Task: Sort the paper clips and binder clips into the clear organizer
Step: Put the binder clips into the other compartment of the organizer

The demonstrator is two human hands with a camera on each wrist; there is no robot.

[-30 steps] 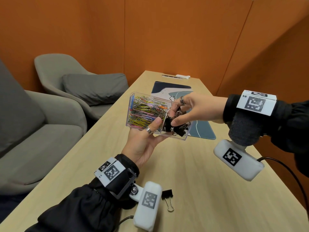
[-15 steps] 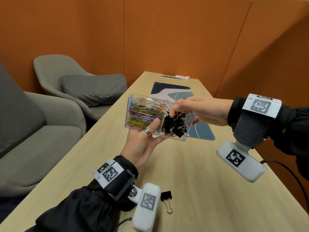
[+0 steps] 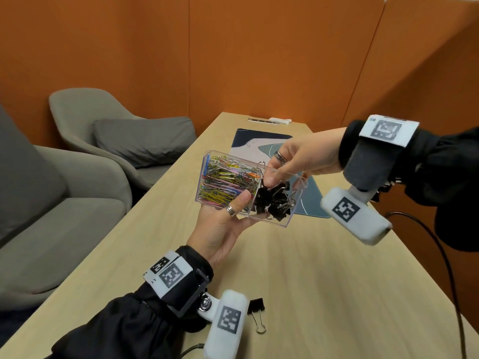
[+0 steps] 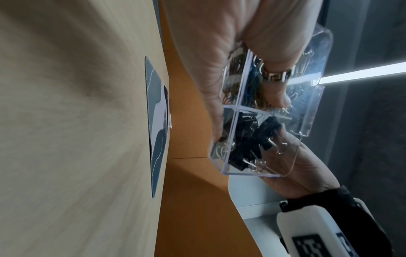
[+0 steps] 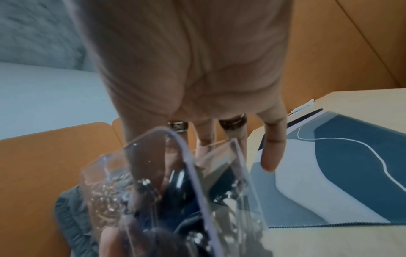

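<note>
My left hand holds the clear organizer up off the table from underneath, with its thumb on the near wall. The left compartment is full of coloured paper clips, and the right one holds several black binder clips. From the right, my right hand reaches over the far rim. Its thumb tip is down among the binder clips and its fingers lie straight along the far wall. One loose black binder clip lies on the table by my left wrist. The left wrist view shows the binder clips through the organizer's floor.
A blue and white desk mat lies on the wooden table behind the organizer. Grey armchairs stand to the left of the table. A black cable runs along the right edge. Orange walls close in the back and right.
My right wrist has risen, so the fingers point more steeply down into the binder clip compartment. The clip it pinched a second ago now lies in the pile. My left hand stays put.
</note>
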